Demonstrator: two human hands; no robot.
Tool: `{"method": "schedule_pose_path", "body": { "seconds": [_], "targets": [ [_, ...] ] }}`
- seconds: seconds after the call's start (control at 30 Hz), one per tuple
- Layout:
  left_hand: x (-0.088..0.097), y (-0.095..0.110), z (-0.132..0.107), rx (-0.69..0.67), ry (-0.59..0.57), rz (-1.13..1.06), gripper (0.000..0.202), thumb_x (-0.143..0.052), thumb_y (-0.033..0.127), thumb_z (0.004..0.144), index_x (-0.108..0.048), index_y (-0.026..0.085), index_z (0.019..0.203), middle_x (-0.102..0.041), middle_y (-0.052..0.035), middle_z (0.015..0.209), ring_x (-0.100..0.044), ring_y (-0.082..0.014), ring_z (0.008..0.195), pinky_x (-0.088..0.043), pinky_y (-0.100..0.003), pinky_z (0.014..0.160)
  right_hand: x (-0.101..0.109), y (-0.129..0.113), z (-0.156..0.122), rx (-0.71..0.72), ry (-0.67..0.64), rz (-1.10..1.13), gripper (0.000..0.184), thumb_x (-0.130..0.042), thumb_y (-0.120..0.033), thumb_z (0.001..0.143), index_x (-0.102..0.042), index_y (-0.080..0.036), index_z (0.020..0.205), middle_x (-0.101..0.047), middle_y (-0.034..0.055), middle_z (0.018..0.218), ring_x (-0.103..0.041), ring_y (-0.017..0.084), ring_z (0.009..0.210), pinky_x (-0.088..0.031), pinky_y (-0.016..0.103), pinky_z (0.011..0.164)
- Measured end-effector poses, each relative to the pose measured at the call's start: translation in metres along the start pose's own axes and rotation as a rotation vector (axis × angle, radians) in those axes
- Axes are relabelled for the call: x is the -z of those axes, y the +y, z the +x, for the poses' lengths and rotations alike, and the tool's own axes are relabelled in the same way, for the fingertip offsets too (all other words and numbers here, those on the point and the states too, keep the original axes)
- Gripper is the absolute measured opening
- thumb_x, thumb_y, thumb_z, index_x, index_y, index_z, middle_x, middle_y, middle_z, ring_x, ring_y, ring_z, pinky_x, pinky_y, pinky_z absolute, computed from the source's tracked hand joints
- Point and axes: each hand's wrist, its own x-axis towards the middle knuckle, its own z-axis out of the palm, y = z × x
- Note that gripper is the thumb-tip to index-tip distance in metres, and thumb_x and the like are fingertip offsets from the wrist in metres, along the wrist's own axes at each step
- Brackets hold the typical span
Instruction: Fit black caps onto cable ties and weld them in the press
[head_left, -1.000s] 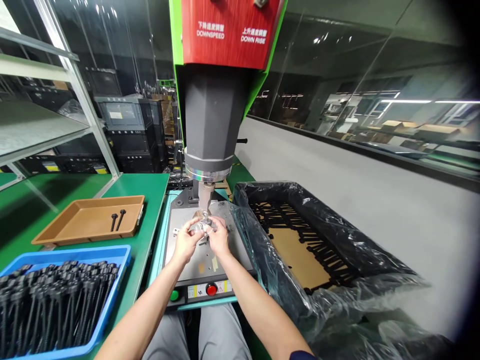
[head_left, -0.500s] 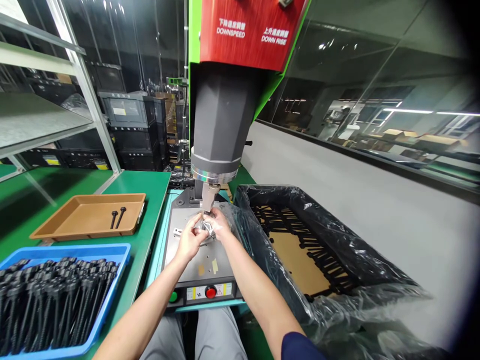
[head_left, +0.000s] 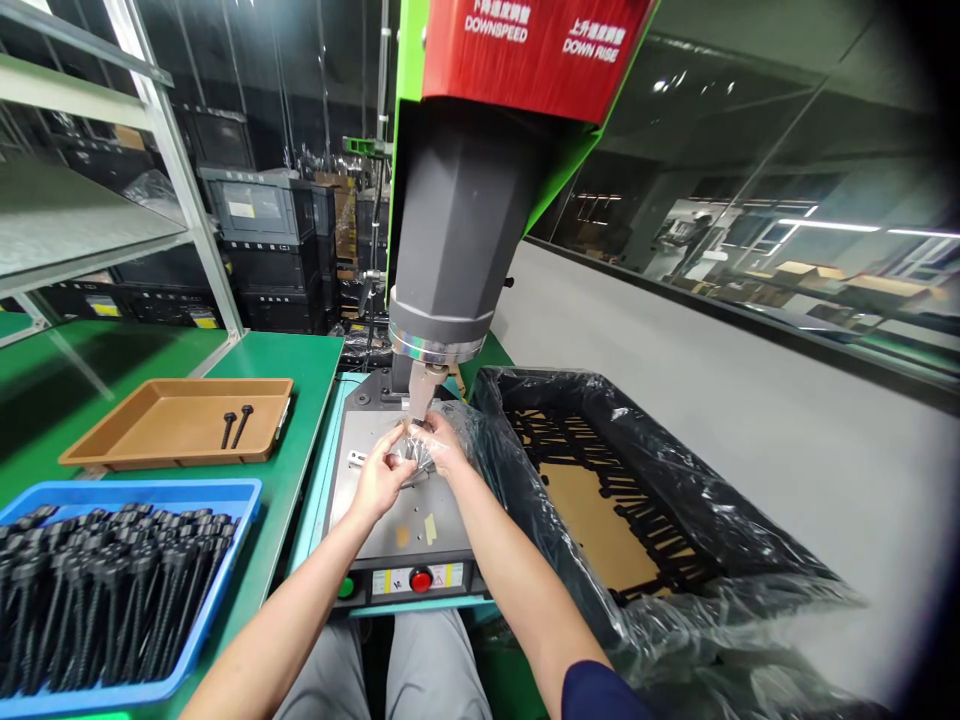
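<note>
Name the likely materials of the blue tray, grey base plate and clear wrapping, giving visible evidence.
Blue tray: probably moulded plastic, semi-glossy; smooth, rounded rim.
Grey base plate: apparently metal, satin; dull sheen, small holes.
Clear wrapping: likely thin plastic film, glossy; crinkled, see-through.

Two slim black parts (head_left: 241, 426) lie in the one brown tray (head_left: 165, 420). One blue tray (head_left: 180, 488) holds many black ribbed parts (head_left: 112, 590), too closely packed to count. One plastic-lined bin (head_left: 679, 465) holds many dark pieces (head_left: 679, 545), likewise uncountable. The one machine (head_left: 461, 220) shows two buttons: one green button (head_left: 346, 587), one red button (head_left: 421, 580). Two tape scraps (head_left: 430, 529) sit on its single metal plate (head_left: 364, 525).
</note>
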Motion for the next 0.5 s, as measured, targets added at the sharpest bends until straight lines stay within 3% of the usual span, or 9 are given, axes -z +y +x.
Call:
{"method": "schedule_pose_path", "body": {
  "seconds": [0.13, 0.2, 0.3, 0.4, 0.5],
  "targets": [
    [0.0, 0.001, -0.001, 0.009, -0.01, 0.041, 0.069, -0.07, 0.022, 0.066, -0.051, 0.014, 0.132, -0.058, 0.0016, 0.072, -0.043, -0.0067, 0.049, -0.037, -0.021, 0.049, 0.003, -0.001, -0.003, -0.04, -0.037, 0.033, 0.044, -0.08, -0.033, 0.056, -0.063, -0.02, 0.095, -0.067, 0.0011, 0.081, -0.061, 0.017, 0.066, -0.047, 0.027, 0.06],
    [0.0, 0.0, -0.001, 0.012, -0.012, 0.051, 0.069, -0.07, 0.023, 0.066, -0.05, 0.013, 0.132, -0.059, 0.0009, 0.072, -0.044, -0.0071, 0.05, -0.038, -0.022, 0.049, 0.007, 0.0, -0.005, -0.046, -0.063, 0.064, 0.048, -0.079, -0.033, 0.056, -0.064, -0.022, 0.1, -0.068, 0.0029, 0.09, -0.063, 0.019, 0.074, -0.048, 0.028, 0.064],
    [-0.001, -0.004, 0.0, 0.009, -0.011, 0.061, 0.071, -0.07, 0.023, 0.067, -0.049, 0.012, 0.133, -0.063, -0.0033, 0.08, -0.048, -0.0078, 0.052, -0.041, -0.023, 0.051, 0.02, 0.007, -0.007, -0.055, 0.005, 0.145, 0.045, -0.073, -0.034, 0.059, -0.065, -0.025, 0.103, -0.066, 0.0045, 0.108, -0.062, 0.023, 0.092, -0.049, 0.029, 0.071],
    [0.0, -0.009, 0.002, -0.028, -0.016, 0.084, 0.07, -0.068, 0.019, 0.067, -0.049, 0.016, 0.133, -0.063, -0.0111, 0.109, -0.049, -0.0058, 0.053, -0.046, -0.024, 0.054, 0.035, 0.017, -0.002, -0.075, 0.12, 0.168, 0.037, -0.066, -0.034, 0.06, -0.068, -0.024, 0.096, -0.064, 0.0053, 0.11, -0.058, 0.025, 0.101, -0.048, 0.032, 0.074],
    [0.0, -0.014, 0.006, -0.08, -0.031, 0.104, 0.07, -0.066, 0.016, 0.065, -0.049, 0.023, 0.133, -0.04, -0.0151, 0.144, -0.049, -0.0024, 0.054, -0.049, -0.025, 0.058, 0.051, 0.018, 0.015, -0.056, 0.182, 0.133, 0.034, -0.064, -0.031, 0.059, -0.069, -0.023, 0.091, -0.065, 0.0051, 0.108, -0.056, 0.025, 0.102, -0.046, 0.032, 0.077]
  ]
}}
